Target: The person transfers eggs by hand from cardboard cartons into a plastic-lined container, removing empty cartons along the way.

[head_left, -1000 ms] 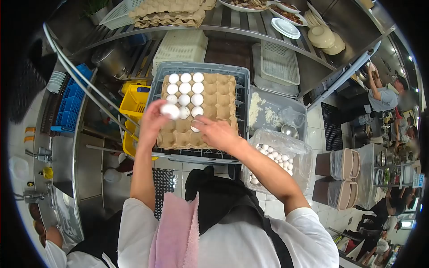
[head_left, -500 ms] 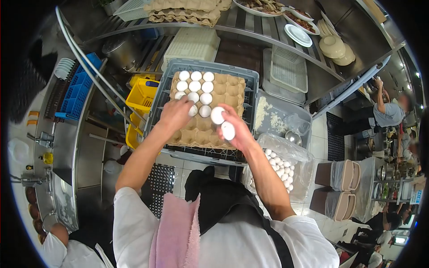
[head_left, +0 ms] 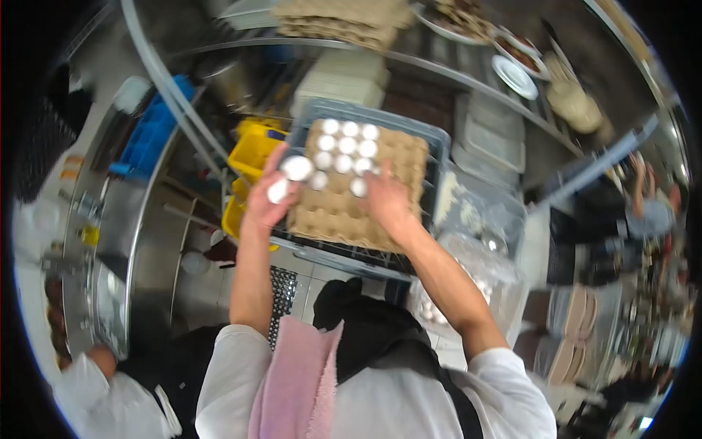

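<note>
Several white eggs sit in the upper left cups of a brown egg tray, which rests on a grey crate. At the tray's left edge my left hand holds two white eggs, one above the other. Over the tray's middle is my right hand, its fingers touching an egg at the lower end of the filled part. Motion blurs its fingertips. Below and to the right, a clear plastic bag holds more eggs, partly hidden by my right forearm.
Yellow baskets stand left of the crate. A grey tub with white bits lies to its right. Stacked egg trays and plates are on the shelf above. A co-worker's sleeve shows at lower left.
My left hand has moved from the tray to its left edge and now holds two eggs. My right hand, which held two eggs, has come back over the tray. The view has shifted and tilted.
</note>
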Tool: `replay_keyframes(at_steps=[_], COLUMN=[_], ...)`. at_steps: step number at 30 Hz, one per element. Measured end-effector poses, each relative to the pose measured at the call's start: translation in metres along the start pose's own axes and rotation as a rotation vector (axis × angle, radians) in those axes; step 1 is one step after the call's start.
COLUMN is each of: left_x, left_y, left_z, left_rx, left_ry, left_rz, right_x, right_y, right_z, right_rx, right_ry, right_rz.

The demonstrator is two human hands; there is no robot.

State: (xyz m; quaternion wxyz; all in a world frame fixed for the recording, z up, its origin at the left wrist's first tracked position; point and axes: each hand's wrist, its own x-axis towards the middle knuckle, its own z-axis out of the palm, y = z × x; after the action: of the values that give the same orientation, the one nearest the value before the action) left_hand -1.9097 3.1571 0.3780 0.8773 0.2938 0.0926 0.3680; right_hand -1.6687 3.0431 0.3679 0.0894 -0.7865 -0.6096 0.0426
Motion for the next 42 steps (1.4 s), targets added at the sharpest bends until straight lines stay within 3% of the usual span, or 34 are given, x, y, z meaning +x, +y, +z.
replay_keyframes(at_steps=[1,2,3,4,5,7,10,12,13,15,23,31,39,42], left_x=[-0.004,-0.008,-0.007,-0.005,-0.006,-0.001,0.023,0.037,0.033,0.025,0.021,0.021,0.024,0.020], left_y=[0.000,0.001,-0.007,-0.007,-0.005,-0.002,-0.004,-0.023,-0.024,-0.022,-0.009,-0.009,-0.009,-0.007], left_z=[-0.008,0.002,-0.008,-0.010,0.002,0.016,0.001,-0.030,-0.026,-0.022,-0.002,0.005,-0.012,-0.015], left_rx=[0.061,0.286,0.465,0.539,0.709,0.628,0.808,1.652,1.646,1.764,2.040,2.046,1.976,1.865], left_ry=[-0.032,0.088,0.175,0.194,0.135,0.108,0.197,0.295,0.296,0.163,0.089,0.164,0.126,0.159], left_rz=[-0.037,-0.034,-0.018,-0.041,0.024,-0.007,0.060,0.628,0.626,0.297,0.049,-0.029,0.112,0.164], right_x=[0.005,0.003,-0.001,0.002,-0.007,-0.010,0.005,0.014,0.012,0.011,0.001,0.004,0.009,0.000], right_y=[0.004,0.002,0.002,-0.001,-0.004,-0.009,-0.017,-0.005,-0.005,-0.006,-0.006,0.005,0.022,0.035], right_z=[0.009,0.000,0.000,-0.002,-0.010,-0.032,-0.038,-0.026,-0.028,-0.032,-0.025,-0.013,-0.009,-0.014], right_rx=[0.020,0.104,0.104,0.144,0.192,0.209,0.171,0.179,0.174,0.231,0.246,0.338,0.499,0.715], right_ry=[0.019,-0.046,0.037,-0.027,0.062,-0.045,-0.071,-0.016,-0.020,-0.040,0.019,0.076,0.077,0.041], right_rz=[-0.014,0.024,-0.050,-0.005,-0.042,0.001,0.025,-0.010,-0.008,0.004,0.007,-0.031,0.001,0.059])
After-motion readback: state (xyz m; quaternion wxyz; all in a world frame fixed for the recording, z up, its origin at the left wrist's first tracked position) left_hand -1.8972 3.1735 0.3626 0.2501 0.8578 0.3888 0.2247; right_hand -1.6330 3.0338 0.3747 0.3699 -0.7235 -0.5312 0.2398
